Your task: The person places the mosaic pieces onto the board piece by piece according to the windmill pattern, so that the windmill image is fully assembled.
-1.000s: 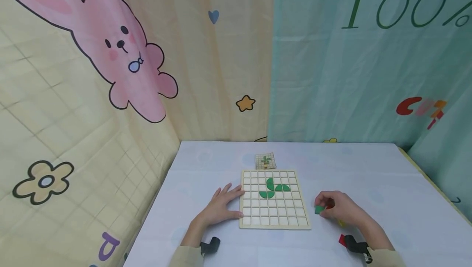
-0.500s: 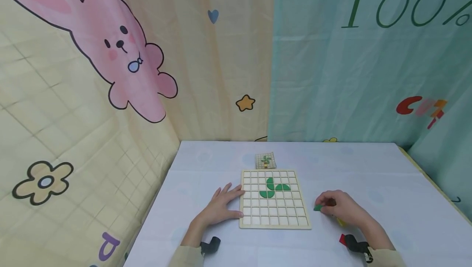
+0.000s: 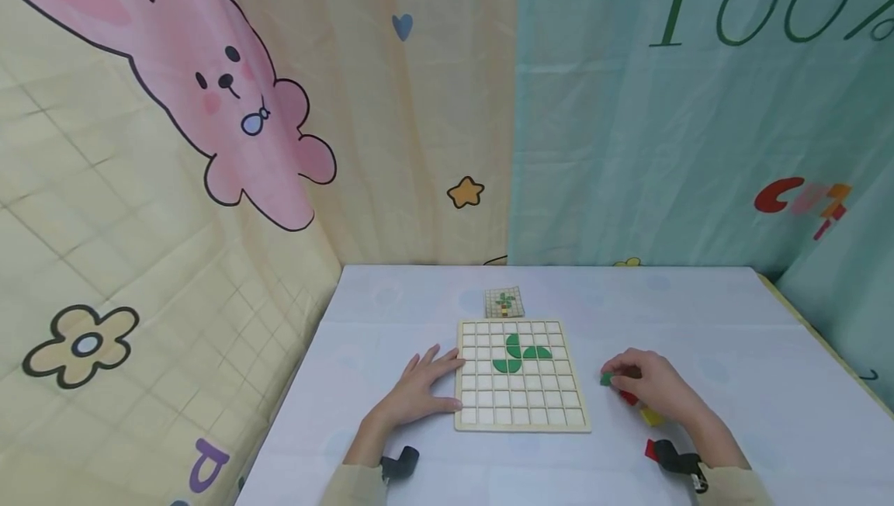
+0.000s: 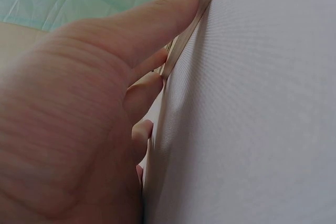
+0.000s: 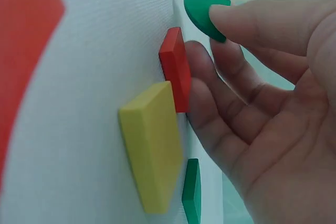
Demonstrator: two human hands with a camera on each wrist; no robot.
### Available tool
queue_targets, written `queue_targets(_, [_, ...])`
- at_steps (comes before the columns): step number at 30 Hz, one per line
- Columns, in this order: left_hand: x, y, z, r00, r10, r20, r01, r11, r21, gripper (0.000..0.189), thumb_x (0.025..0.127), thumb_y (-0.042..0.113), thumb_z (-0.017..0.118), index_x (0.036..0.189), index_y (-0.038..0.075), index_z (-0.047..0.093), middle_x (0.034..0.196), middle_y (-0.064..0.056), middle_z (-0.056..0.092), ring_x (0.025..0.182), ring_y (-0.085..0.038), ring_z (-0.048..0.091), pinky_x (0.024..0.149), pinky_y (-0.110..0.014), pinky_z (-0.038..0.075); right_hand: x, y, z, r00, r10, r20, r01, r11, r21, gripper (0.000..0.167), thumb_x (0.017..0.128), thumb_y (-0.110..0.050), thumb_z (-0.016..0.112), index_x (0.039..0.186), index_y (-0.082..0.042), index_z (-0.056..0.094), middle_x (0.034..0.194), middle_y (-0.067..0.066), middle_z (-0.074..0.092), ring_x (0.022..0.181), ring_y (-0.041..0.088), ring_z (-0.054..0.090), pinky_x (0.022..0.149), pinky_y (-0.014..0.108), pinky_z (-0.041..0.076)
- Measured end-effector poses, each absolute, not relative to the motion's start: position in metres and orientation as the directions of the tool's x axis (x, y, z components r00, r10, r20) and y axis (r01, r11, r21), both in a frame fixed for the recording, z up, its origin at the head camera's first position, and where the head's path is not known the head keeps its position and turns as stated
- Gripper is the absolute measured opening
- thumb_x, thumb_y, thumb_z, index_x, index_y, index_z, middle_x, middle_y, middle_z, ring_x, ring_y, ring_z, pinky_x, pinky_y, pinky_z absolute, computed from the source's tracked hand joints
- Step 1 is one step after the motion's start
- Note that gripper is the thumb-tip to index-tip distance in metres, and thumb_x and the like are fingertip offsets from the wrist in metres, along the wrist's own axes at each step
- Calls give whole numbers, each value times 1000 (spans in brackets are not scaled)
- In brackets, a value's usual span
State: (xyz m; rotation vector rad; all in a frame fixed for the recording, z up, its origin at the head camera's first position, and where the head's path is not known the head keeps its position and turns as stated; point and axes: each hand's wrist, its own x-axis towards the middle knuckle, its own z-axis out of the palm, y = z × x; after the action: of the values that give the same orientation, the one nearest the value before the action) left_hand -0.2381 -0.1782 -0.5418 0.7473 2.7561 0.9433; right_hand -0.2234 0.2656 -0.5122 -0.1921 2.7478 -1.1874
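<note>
My left hand [image 3: 419, 389] rests with fingers spread against the left edge of a wooden grid board [image 3: 522, 428]. In the left wrist view the thumb [image 4: 157, 19] lies on the board's rim. Several green quarter-circle tiles sit in the board's upper cells, forming half circles [image 3: 536, 353]. Right of the board, my right hand [image 3: 653, 383] pinches a green quarter-circle tile [image 5: 199, 11] between thumb and fingers, raised off the table. Beneath that hand lie a red tile [image 5: 176, 69] and a yellow square tile [image 5: 152, 148]; its lower fingers are right beside the red one.
Behind the board lies a small pattern card [image 3: 504, 303] with a printed green, yellow and red figure. Another green tile [image 5: 192, 192] lies beyond the yellow one. A further red tile [image 3: 650, 450] is near the right wrist camera. Printed curtains [image 3: 628, 141] stand behind the table.
My right hand has shifted slightly toward the far side with the green tile, which has turned in the fingers. More of the red and yellow tiles shows. The left hand stays put.
</note>
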Motion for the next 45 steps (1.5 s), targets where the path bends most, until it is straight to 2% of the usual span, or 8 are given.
queue_targets(2, [-238, -178, -541, -869, 494, 30, 409, 682, 606, 79, 81, 59, 75, 150, 29, 50, 161, 7, 33, 154, -29, 9, 121, -57, 0, -224, 265, -511, -985, -156, -72, -54, 681, -730, 15, 92, -7, 71, 105, -14, 76, 97, 0, 66, 83, 20, 58, 62, 31, 54])
queue_targets(8, [-237, -177, -538, -870, 492, 27, 405, 682, 609, 79, 81, 58, 76, 150, 27, 50, 162, 6, 33, 154, -30, 9, 121, -57, 0, -227, 263, -509, -994, -110, -11, -73, 733, -676, 17, 92, -9, 72, 106, -17, 79, 97, -2, 64, 88, 19, 59, 71, 29, 54])
queue_targets(16, [-238, -177, -538, -869, 494, 27, 407, 684, 606, 79, 81, 58, 76, 150, 28, 50, 161, 6, 33, 154, -30, 10, 121, -57, 0, -232, 262, -509, -991, -129, 23, -111, 731, -673, 15, 92, -9, 72, 104, -17, 79, 98, -2, 63, 86, 18, 60, 71, 27, 55])
queue_targets(24, [-238, -177, -538, -870, 493, 25, 410, 695, 590, 78, 82, 58, 76, 150, 30, 49, 161, 8, 33, 154, -29, 10, 122, -56, 0, -233, 257, -511, -986, -167, -7, -116, 716, -688, 16, 92, -9, 73, 106, -16, 78, 109, 1, 71, 97, 20, 63, 84, 41, 57])
queue_targets(26, [-238, -177, -538, -871, 491, 25, 410, 697, 589, 78, 81, 58, 76, 150, 29, 50, 161, 8, 33, 154, -29, 10, 122, -56, 1, -234, 255, -511, -985, -171, -8, -119, 716, -687, 16, 92, -10, 73, 106, -17, 78, 109, 1, 71, 98, 20, 63, 86, 42, 57])
queue_targets(34, [-237, -177, -539, -871, 490, 33, 409, 687, 600, 78, 81, 58, 76, 149, 28, 51, 161, 7, 34, 154, -29, 11, 122, -56, 1, -236, 246, -509, -983, -182, 29, -151, 703, -695, 17, 93, -10, 72, 107, -16, 78, 101, -5, 69, 92, 16, 63, 81, 35, 57])
queue_targets(45, [-238, -178, -542, -871, 491, 37, 412, 685, 601, 79, 81, 59, 75, 150, 30, 50, 161, 9, 33, 154, -28, 10, 122, -55, 0, -239, 235, -508, -985, -156, 73, -162, 705, -690, 20, 93, -11, 72, 110, -16, 78, 103, -4, 69, 99, 22, 65, 82, 40, 58])
